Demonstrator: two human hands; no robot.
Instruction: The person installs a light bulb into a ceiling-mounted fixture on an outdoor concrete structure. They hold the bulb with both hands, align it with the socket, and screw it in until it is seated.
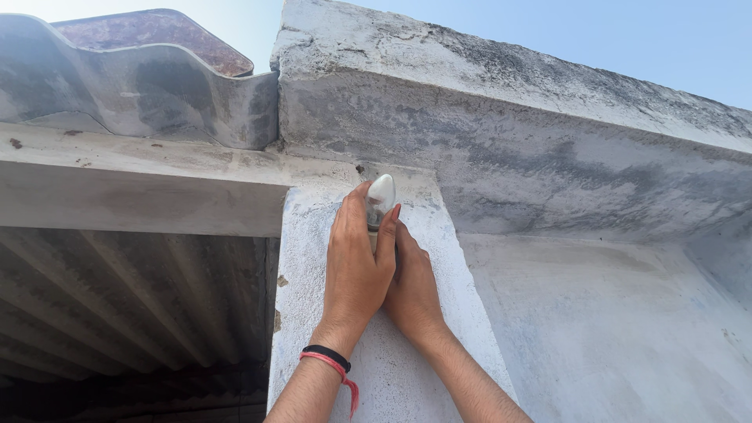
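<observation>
Nearest the camera, two bare forearms rise from the bottom edge, the left one wearing a black band and a red thread (pixel 333 362) at the wrist. Above them, the left hand (pixel 356 262) lies flat-palmed against a whitewashed pillar (pixel 313 313), its grip pinching a small white bulb (pixel 381 197) between thumb and fingers. The right hand (pixel 413 290) sits just behind and to the right of it, pressed to the pillar under the bulb; whether its grip is closed around a holder or merely bracing cannot be told, since the left hand hides it.

The bulb stands upright near the top of the pillar, just below a grey, weather-stained concrete beam (pixel 548 157). Farther left, a corrugated roof sheet (pixel 157 94) overhangs a shaded space, and open sky lies beyond.

The risks follow from the reach. Both arms are stretched overhead, so the hold looks like one that could tire, and a slackened pinch would probably let the bulb drop well down. Squeezing harder to compensate could crack the glass against the fingers. If a fitting sits beneath the bulb and is live, bare fingers close to its base could meet current. Turning it off-axis might cross the thread or jam it. The rough plaster could also scrape the knuckles pressed against it.
</observation>
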